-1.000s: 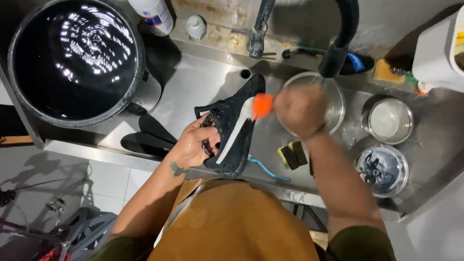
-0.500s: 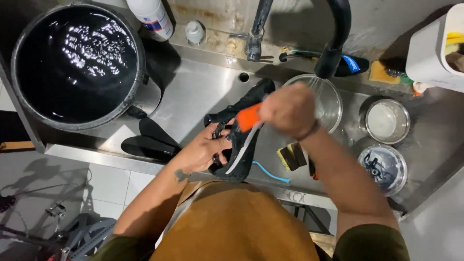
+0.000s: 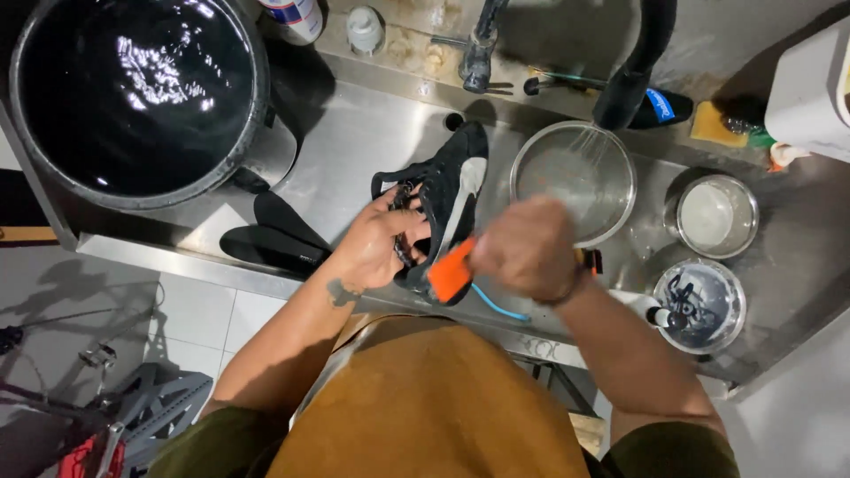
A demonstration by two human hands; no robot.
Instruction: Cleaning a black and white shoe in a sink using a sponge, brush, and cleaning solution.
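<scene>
Shoe point(image 3: 447, 199) black and white, in left hand point(image 3: 382, 248) grip, right hand point(image 3: 524, 257) fist gripping orange brush point(image 3: 450, 271) against it.

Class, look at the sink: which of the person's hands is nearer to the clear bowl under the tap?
Right. The right hand is just below the clear bowl, nearly overlapping its rim; the left hand is farther left, gripping the black shoe.

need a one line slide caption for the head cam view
Left hand grips a black shoe over a steel sink while the right hand holds an orange-handled brush against it.

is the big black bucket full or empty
Full, nearly to the brim: the black bucket holds dark water whose rippled surface glints with light reflections.
</scene>
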